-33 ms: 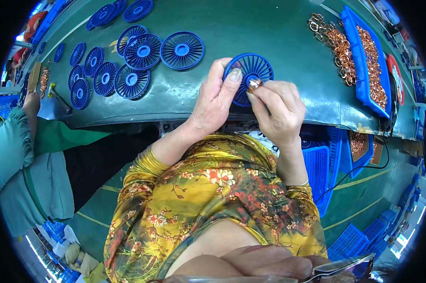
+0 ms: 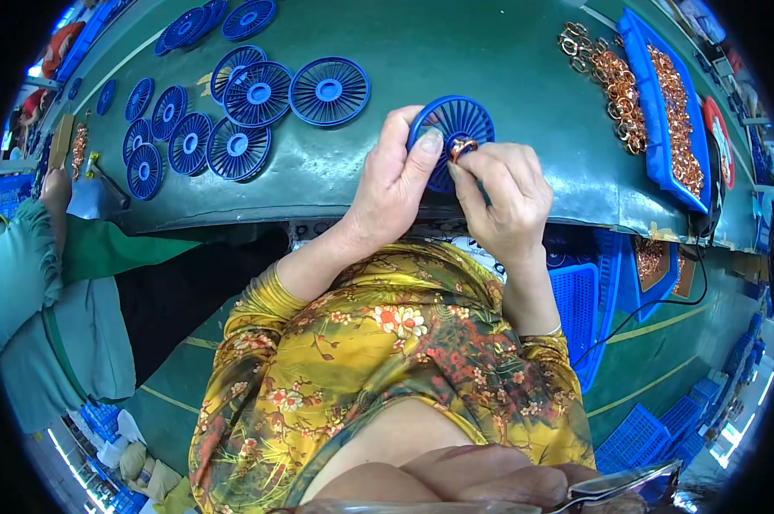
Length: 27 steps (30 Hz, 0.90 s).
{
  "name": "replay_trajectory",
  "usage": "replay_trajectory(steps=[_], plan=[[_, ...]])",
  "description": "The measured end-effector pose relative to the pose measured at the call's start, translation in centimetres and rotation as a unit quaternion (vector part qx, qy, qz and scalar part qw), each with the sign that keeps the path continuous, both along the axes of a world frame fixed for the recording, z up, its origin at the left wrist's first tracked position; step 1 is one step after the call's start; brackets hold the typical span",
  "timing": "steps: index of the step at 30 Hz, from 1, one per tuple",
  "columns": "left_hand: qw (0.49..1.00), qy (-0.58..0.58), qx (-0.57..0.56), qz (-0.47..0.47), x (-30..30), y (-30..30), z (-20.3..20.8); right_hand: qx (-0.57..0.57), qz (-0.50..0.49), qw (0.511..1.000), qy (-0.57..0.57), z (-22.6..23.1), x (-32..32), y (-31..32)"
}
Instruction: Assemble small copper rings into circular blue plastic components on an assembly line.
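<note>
My left hand [image 2: 397,176] grips a round blue spoked plastic disc [image 2: 472,115] by its left side, thumb pressed on its face, tilted up above the table's near edge. Between the thumb and fingers of my right hand [image 2: 509,195] is a shiny copper ring [image 2: 463,148], held at the disc's hub. The fingertips partly hide the hub, so I cannot tell how far the ring sits on it. Several more blue spoked discs [image 2: 329,91] lie on the green table to the left, some overlapping.
A blue tray [image 2: 655,111] of copper rings stands at the right, with a loose pile of rings [image 2: 616,90] beside it. Blue crates [image 2: 573,300] stand below the table edge at right. Another person's sleeve [image 2: 23,283] is at far left. A black cable [image 2: 652,306] hangs at right.
The copper ring has turned at the hub, now showing its open round edge. My right fingers have shifted slightly; both hands keep nearly the same place.
</note>
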<state>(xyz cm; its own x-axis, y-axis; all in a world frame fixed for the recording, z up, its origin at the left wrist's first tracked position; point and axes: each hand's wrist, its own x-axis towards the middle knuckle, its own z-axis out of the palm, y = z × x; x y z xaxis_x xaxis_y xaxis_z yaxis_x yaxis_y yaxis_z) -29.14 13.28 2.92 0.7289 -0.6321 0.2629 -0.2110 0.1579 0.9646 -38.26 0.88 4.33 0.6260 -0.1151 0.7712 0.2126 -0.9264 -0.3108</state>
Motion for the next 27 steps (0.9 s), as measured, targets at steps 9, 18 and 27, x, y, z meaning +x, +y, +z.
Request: replay_trajectory(steps=[9,18,27], plan=[[0.996,-0.043,0.075,-0.005,-0.9,0.4,-0.2,0.057,-0.029,0.995,0.078,-0.3,0.4,0.9],[0.999,-0.015,0.05,-0.001,-1.2,0.7,-1.5,0.08,-0.039,0.989,0.118,-0.1,0.1,1.7],[0.94,0.241,-0.059,-0.234,-0.5,2.9,1.1,0.006,0.084,0.984,0.16,1.7,-2.3,-1.0]])
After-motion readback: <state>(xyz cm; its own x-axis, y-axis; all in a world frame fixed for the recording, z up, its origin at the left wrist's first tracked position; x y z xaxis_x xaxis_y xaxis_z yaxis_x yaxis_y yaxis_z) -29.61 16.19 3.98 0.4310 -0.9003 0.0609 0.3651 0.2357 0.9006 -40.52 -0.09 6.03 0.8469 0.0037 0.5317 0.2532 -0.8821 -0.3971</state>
